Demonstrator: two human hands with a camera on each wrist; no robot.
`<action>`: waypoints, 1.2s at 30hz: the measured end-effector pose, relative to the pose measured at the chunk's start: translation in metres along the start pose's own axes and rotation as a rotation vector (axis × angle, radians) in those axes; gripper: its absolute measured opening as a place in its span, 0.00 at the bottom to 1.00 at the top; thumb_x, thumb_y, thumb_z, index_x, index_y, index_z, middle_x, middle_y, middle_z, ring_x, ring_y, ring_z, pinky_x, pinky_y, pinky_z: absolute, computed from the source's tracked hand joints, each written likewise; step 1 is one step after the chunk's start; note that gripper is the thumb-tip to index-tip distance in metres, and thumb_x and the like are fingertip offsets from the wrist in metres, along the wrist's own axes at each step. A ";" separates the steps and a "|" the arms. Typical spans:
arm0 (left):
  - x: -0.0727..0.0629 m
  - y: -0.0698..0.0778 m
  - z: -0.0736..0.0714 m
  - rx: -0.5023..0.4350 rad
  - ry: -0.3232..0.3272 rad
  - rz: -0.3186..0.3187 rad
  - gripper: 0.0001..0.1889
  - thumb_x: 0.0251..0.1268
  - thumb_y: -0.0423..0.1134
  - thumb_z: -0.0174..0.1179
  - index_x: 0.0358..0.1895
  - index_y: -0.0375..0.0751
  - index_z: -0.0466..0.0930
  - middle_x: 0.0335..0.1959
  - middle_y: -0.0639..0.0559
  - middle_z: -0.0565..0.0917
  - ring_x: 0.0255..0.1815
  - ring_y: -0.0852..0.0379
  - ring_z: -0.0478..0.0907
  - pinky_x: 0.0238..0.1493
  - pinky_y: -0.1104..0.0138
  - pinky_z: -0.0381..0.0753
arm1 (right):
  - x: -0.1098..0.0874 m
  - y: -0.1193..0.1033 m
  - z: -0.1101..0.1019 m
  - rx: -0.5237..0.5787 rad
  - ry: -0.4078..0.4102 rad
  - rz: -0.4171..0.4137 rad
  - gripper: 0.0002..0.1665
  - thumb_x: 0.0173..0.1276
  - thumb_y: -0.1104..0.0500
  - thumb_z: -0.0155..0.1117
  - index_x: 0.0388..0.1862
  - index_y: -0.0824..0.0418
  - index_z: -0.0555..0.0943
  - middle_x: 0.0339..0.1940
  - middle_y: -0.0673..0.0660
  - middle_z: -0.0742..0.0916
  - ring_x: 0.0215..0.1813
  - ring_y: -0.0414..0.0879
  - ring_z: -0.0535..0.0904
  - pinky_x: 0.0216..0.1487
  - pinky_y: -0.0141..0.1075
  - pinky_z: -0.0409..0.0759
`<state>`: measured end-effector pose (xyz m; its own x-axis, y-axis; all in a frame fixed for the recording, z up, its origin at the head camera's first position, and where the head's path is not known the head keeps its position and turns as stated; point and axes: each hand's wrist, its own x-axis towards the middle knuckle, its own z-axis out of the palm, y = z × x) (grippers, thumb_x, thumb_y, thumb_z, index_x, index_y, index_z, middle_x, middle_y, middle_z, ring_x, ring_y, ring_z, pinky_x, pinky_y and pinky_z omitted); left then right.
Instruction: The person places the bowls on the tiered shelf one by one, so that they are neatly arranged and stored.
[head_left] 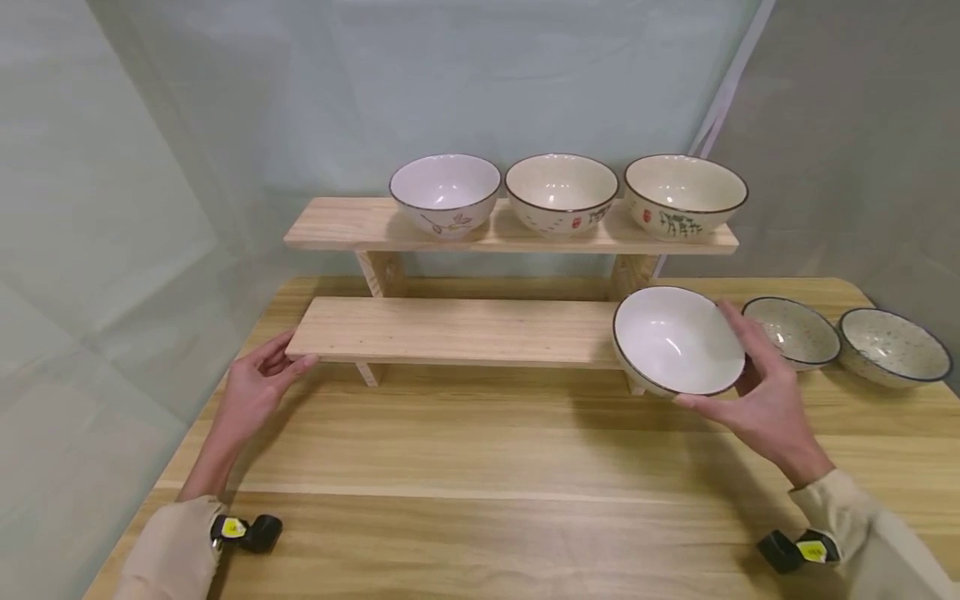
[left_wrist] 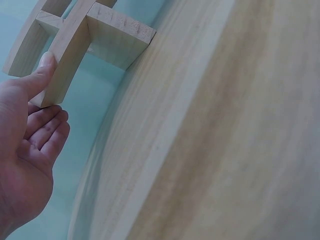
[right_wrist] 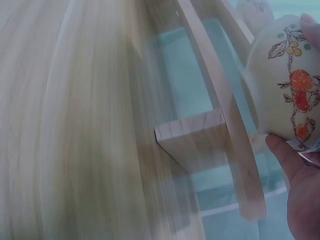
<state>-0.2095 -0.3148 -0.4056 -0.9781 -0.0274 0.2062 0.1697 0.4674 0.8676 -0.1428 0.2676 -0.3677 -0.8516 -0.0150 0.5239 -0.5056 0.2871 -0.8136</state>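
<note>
My right hand [head_left: 765, 400] holds a white bowl [head_left: 678, 342] with a dark rim, thumb at its near side and fingers round its right side. The bowl overlaps the right end of the lower board of a two-tier wooden shelf [head_left: 450, 329]. Orange fruit and leaves decorate the bowl's outside [right_wrist: 295, 85] in the right wrist view, where its foot hangs close over the board. At the shelf's other end, my left hand [head_left: 258, 383] pinches the lower board's left corner; the left wrist view has the thumb [left_wrist: 45, 70] against the board's edge.
Three patterned bowls line the upper board: one with a leafy twig [head_left: 450, 221], a middle one [head_left: 562, 218], and a right one [head_left: 682, 221] by the board's end. Two speckled bowls, a smaller [head_left: 795, 333] and a larger [head_left: 896, 346], stand on the wooden table [head_left: 480, 533] at right.
</note>
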 end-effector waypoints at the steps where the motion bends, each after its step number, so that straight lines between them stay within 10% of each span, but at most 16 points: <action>1: 0.000 0.000 0.000 0.000 0.000 0.000 0.37 0.76 0.41 0.64 0.77 0.23 0.60 0.67 0.23 0.72 0.52 0.77 0.75 0.47 0.82 0.77 | 0.001 0.000 0.002 0.015 -0.003 -0.001 0.70 0.35 0.91 0.74 0.82 0.62 0.64 0.74 0.57 0.68 0.63 0.47 0.70 0.58 0.24 0.76; 27: 0.000 0.002 0.001 -0.006 0.013 0.011 0.36 0.75 0.40 0.65 0.76 0.23 0.61 0.67 0.24 0.73 0.50 0.79 0.75 0.47 0.82 0.77 | 0.010 0.001 0.042 0.149 -0.064 -0.059 0.71 0.34 0.90 0.74 0.82 0.63 0.63 0.72 0.60 0.70 0.64 0.49 0.71 0.59 0.27 0.78; 36: 0.001 0.000 0.001 0.003 0.009 0.006 0.36 0.75 0.41 0.65 0.77 0.24 0.61 0.67 0.23 0.73 0.50 0.79 0.75 0.46 0.83 0.77 | 0.014 0.000 0.052 0.034 -0.073 -0.039 0.71 0.35 0.86 0.79 0.82 0.67 0.61 0.74 0.61 0.70 0.65 0.47 0.71 0.59 0.26 0.77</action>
<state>-0.2103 -0.3137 -0.4058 -0.9760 -0.0329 0.2154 0.1751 0.4703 0.8650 -0.1618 0.2177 -0.3739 -0.8382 -0.0953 0.5370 -0.5421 0.2527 -0.8014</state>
